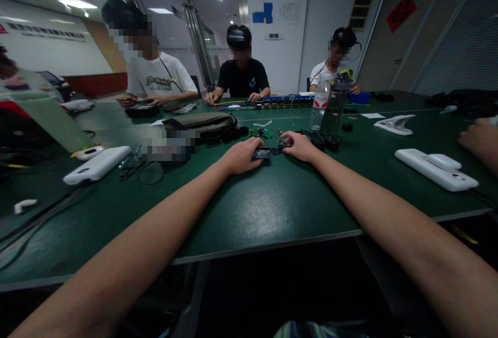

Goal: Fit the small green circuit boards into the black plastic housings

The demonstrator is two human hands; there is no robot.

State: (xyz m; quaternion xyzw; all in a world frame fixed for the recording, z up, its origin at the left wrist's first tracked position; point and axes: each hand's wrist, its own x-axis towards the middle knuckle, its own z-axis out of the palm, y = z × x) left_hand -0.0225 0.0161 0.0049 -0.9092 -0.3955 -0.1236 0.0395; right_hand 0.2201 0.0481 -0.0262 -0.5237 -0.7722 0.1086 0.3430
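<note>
Centrally, in the head view, a left hand (243, 156) has its fingers closed around a small dark block (262, 153) over a green table (268, 208); nearby, a right hand (299, 147) curls its fingers, their hold too small to tell, near green circuit boards (266, 133).

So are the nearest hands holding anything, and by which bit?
The left hand holds a dark block by its left end; the right hand, I can't tell.
</note>
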